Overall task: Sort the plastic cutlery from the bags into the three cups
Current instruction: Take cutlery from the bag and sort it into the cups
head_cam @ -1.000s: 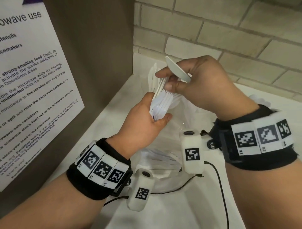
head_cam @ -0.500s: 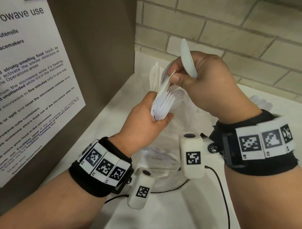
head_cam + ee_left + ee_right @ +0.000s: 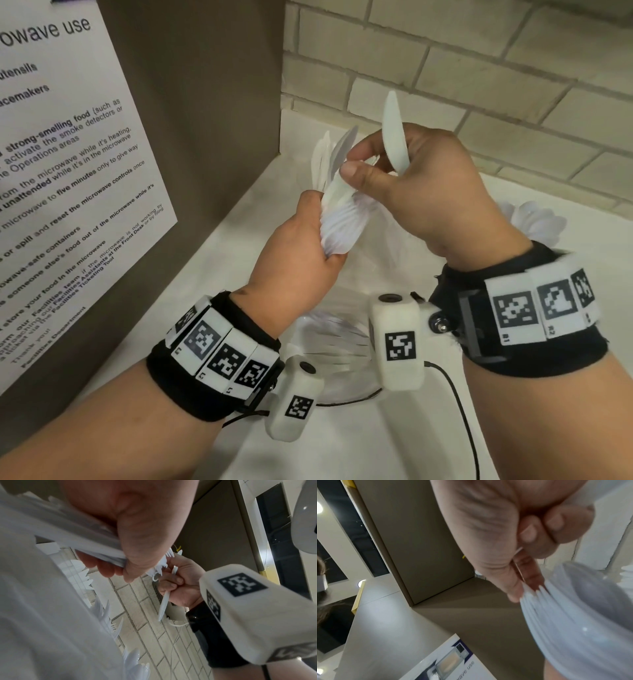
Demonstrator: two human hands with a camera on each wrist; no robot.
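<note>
Left hand [image 3: 301, 253] grips a fanned bundle [image 3: 337, 226] of white plastic cutlery, fingers curled round the handles, held up above the counter [image 3: 342, 442]. Left wrist view shows fork tines in that bundle; the rest is too blurred to type. Right hand [image 3: 421, 192] pinches one piece [image 3: 339, 168] at the top of the bundle between thumb and forefinger, other fingers curled round a separate knife [image 3: 394, 137] that sticks up past the knuckles, handle end poking out below the fist in the left wrist view. Hands nearly touching, right above left. Clear cup [image 3: 339, 359] sits on the counter below the wrists, white cutlery inside, partly hidden by the wrist cameras. More white cutlery [image 3: 534, 222] stands behind the right wrist, near the brick wall [image 3: 479, 68]; its holder is hidden. Microwave notice [image 3: 68, 164] hangs on the brown panel at left.
</note>
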